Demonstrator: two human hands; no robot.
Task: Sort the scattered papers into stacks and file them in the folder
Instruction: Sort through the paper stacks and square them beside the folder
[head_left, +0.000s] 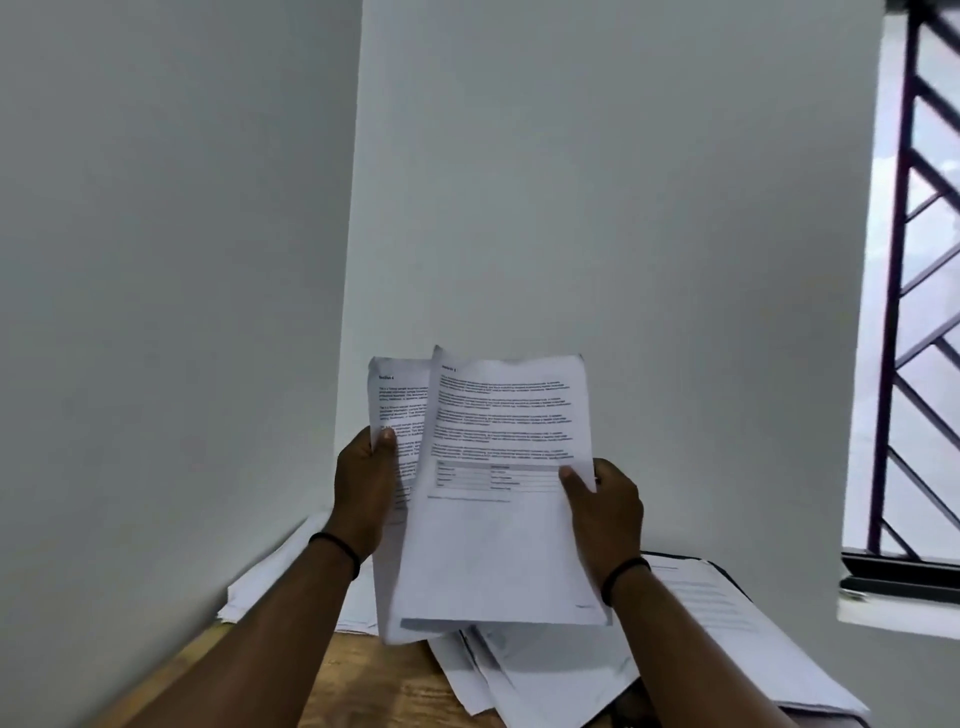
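— What does the head camera show of the hands?

— The left hand (363, 478) grips a printed sheet (397, 410) by its left edge, thumb on the front. The right hand (605, 506) pinches a second printed sheet (506, 467) at its right edge; that sheet overlaps the first in front. Both are raised before a white wall (597, 208).

— And the other papers?

— Loose papers (519, 670) lie scattered on the wooden worktop (384, 686) below, some over a dark folder (724, 569) at right, near a barred window (919, 291).
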